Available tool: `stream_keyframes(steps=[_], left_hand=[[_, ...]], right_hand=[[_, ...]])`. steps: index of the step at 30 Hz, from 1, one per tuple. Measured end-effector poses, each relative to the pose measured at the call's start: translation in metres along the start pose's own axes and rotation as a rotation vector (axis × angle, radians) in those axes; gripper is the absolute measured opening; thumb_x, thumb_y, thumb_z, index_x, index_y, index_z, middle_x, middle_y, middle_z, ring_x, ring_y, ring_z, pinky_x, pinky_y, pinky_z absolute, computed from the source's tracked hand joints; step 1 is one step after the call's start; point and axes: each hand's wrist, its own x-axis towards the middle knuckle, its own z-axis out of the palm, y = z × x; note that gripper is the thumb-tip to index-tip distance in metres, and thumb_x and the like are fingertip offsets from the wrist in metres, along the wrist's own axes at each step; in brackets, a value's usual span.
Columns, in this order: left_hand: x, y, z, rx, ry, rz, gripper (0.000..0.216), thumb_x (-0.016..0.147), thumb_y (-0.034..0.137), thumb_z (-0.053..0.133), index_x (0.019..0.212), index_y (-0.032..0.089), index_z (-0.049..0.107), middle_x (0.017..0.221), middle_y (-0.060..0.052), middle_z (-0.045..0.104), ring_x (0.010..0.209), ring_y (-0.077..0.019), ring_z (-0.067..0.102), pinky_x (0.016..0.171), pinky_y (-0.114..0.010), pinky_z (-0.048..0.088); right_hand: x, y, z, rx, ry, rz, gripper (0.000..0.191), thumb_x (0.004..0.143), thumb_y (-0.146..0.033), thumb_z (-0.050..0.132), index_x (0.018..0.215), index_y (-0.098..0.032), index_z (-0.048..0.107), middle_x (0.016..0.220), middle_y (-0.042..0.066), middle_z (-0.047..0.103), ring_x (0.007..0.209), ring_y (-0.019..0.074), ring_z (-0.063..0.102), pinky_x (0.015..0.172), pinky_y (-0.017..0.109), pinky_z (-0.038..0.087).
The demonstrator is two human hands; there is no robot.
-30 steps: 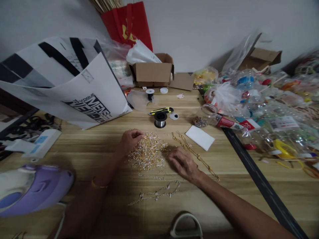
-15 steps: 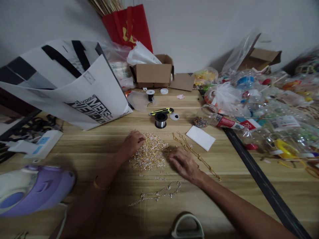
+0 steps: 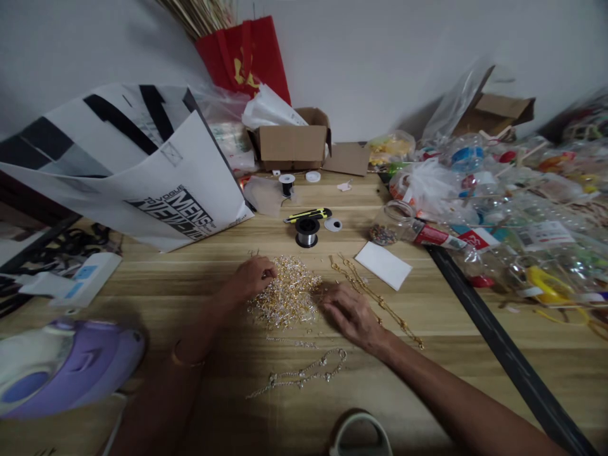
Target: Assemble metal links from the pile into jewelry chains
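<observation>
Left hand (image 3: 251,277) pinches into the gold-and-silver pile (image 3: 287,303); right hand (image 3: 350,312) lies open, empty, flat on the surface (image 3: 190,288), seemingly corralling it.

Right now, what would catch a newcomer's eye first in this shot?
The glittering heap of gold and silver bits at the middle of the wooden table, with the left hand at its left edge and the right hand flat at its right. Next, the big white bag with black lettering at the left, and the red bag against the back wall.
</observation>
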Motion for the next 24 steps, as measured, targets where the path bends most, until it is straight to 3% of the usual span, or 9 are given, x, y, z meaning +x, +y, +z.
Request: stream_keyframes(steps=[11,16,19,24], left_hand=[[0.002,0.011,-0.006,-0.154,0.064,-0.099,0.011,0.075,0.021,0.056,0.075,0.016,0.067,0.077,-0.004,0.069,0.074,-0.0173,0.060,0.071,-0.028,0.044],[0.005,0.009,0.005,-0.064,0.178,-0.004,0.013,0.079,0.019,0.056,0.082,0.017,0.069,0.081,-0.005,0.067,0.082,-0.0187,0.057,0.083,-0.034,0.041],[0.005,0.013,0.009,0.010,0.162,0.050,0.015,0.078,0.017,0.057,0.084,0.018,0.070,0.081,-0.006,0.063,0.086,-0.0198,0.053,0.086,-0.036,0.039],[0.004,0.012,0.004,-0.054,0.087,0.087,0.011,0.076,0.020,0.060,0.068,0.017,0.068,0.075,-0.005,0.062,0.084,-0.0198,0.052,0.083,-0.034,0.039]], right_hand=[[0.000,0.001,0.000,-0.003,-0.016,-0.001,0.011,0.092,-0.022,0.046,0.089,-0.020,0.056,0.083,0.006,0.061,0.078,0.0171,0.055,0.070,0.030,0.046],[0.001,0.000,0.000,0.005,-0.003,0.008,0.011,0.092,-0.022,0.046,0.087,-0.020,0.056,0.082,0.005,0.060,0.077,0.0167,0.055,0.070,0.030,0.046],[0.001,0.001,0.000,0.001,-0.008,0.004,0.010,0.091,-0.022,0.046,0.088,-0.019,0.056,0.083,0.005,0.060,0.078,0.0165,0.055,0.070,0.030,0.046],[0.000,0.003,0.001,-0.003,-0.013,-0.006,0.011,0.091,-0.022,0.046,0.089,-0.020,0.056,0.083,0.006,0.060,0.077,0.0170,0.055,0.070,0.030,0.047]])
